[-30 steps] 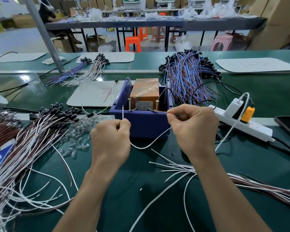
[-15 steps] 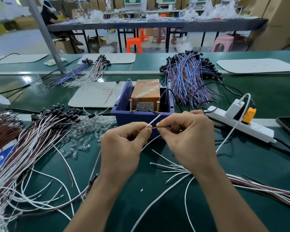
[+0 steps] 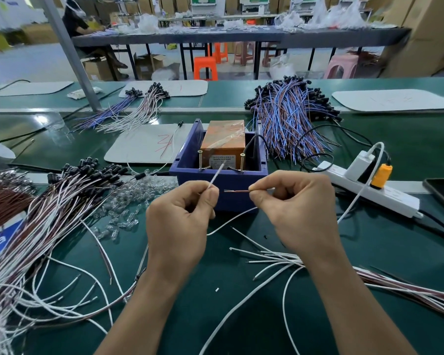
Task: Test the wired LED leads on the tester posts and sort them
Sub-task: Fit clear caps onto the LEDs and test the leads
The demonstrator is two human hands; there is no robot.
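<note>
Both forearms come in from the bottom edge and meet in the middle, wrists raised off the green bench (image 3: 241, 316), backs of the hands facing the camera.

The left hand (image 3: 180, 221) has its fingers curled in, with thumb and forefinger pinched on a white lead (image 3: 215, 175). The end of it sticks up and to the right, towards the tester. The right hand (image 3: 295, 211) is curled the same way and pinches a brown lead (image 3: 237, 191). Its bare tip lies about level and points left at the other hand. The two tips are close but not touching, with a small gap between them. A loop of white wire sags down between the hands.

Both leads are held just in front of the blue bin (image 3: 231, 201), lower than the two posts (image 3: 200, 161) standing up at its front edge. Neither lead touches a post. An orange box (image 3: 223, 139) sits inside the bin behind the posts.

Left of the hands there's a big pile of white and brown leads with black caps (image 3: 49, 213), with loose clear LEDs (image 3: 128, 201) scattered next to it. A smaller fan of leads (image 3: 280, 260) lies under the right wrist. A blue and brown bundle (image 3: 287, 124) sits behind the bin, and a white power strip (image 3: 369, 193) lies to the right.
</note>
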